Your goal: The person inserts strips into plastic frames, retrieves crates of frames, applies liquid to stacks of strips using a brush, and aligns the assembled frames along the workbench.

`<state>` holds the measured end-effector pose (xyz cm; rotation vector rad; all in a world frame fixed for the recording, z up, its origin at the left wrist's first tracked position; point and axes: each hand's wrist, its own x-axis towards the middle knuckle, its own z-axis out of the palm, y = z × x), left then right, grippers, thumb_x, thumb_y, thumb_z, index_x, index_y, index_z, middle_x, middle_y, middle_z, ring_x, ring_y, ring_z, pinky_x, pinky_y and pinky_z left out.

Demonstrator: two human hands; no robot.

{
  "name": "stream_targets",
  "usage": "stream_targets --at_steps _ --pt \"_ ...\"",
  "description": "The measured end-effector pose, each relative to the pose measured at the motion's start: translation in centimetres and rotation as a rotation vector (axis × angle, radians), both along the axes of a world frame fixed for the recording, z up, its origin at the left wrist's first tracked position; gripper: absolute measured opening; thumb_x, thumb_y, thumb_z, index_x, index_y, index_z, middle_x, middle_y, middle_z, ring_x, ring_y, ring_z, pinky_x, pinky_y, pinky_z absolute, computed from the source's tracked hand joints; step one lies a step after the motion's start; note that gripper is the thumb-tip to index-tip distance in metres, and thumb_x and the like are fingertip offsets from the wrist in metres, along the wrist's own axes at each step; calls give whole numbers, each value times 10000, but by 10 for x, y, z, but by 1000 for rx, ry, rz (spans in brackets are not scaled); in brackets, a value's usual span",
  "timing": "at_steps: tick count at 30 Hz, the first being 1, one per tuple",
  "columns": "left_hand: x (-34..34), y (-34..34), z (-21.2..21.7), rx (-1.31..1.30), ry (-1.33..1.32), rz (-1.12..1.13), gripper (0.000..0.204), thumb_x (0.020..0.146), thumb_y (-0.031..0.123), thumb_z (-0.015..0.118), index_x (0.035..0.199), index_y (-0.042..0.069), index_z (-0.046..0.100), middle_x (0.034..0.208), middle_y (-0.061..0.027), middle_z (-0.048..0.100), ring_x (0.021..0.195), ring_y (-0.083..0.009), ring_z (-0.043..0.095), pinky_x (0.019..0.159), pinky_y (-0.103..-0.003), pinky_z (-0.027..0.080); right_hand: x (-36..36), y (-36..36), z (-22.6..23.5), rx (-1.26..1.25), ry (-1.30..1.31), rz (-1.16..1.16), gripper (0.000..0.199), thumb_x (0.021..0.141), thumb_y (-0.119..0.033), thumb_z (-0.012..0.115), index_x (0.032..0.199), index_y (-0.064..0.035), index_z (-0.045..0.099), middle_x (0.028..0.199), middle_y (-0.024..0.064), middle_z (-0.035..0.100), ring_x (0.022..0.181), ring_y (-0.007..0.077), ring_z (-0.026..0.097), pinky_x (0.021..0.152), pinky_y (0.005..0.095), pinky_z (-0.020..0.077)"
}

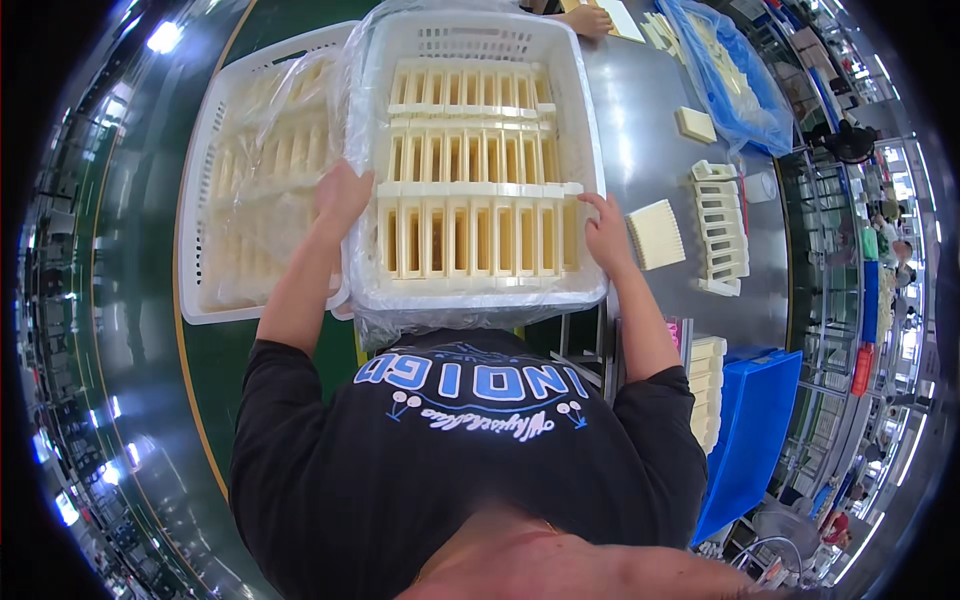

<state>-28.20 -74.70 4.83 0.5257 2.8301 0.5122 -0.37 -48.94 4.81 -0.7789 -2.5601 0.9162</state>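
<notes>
White plastic crate (pixel 585 150), lined with clear film, gripped both sides: left hand (pixel 342 196), right hand (pixel 606 232). Cream slotted parts (pixel 470 238) between hands. Second crate (pixel 200 200) beyond left hand.

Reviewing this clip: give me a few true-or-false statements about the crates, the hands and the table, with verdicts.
1. Both hands grip the same white crate. True: the left hand is on one side of the lined crate and the right hand on the other.
2. The held crate is empty. False: it holds three rows of cream slotted plastic parts.
3. A second white crate sits to the person's left. True.
4. The bin by the person's right arm is red. False: the bin is blue.
5. Loose cream parts lie on the grey table. True.
6. The held crate has no lining. False: clear plastic film lines it.
</notes>
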Motion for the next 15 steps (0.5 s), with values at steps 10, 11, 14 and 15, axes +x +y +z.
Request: stream_targets --at_steps 10,11,14,15 --pt "-2 -1 -3 43 -65 5 468 704 341 535 958 -53 517 936 -239 550 892 -346 537 771 -398 424 1 -2 -5 -1 -16 -9 394 641 86 404 981 -68 528 967 157 482 944 317 471 800 327 384" --pt "-1 -1 -1 66 -70 1 466 703 334 535 954 -58 516 938 -244 547 889 -349 538 771 -400 426 2 0 -9 25 -6 -8 396 640 86 403 982 -68 529 963 149 484 940 312 473 795 322 384" --pt "-1 0 2 64 -102 -25 465 705 321 533 959 -68 502 940 -249 544 888 -350 538 775 -401 426 5 1 -9 71 39 13 410 638 85 401 996 -70 527 945 121 497 909 264 487 769 299 385" --pt "0 0 3 61 -100 -15 465 705 321 533 959 -68 502 940 -249 544 888 -350 538 775 -401 426 5 2 -8 64 70 8 417 638 85 402 1003 -72 527 936 106 503 880 237 496 748 284 387"
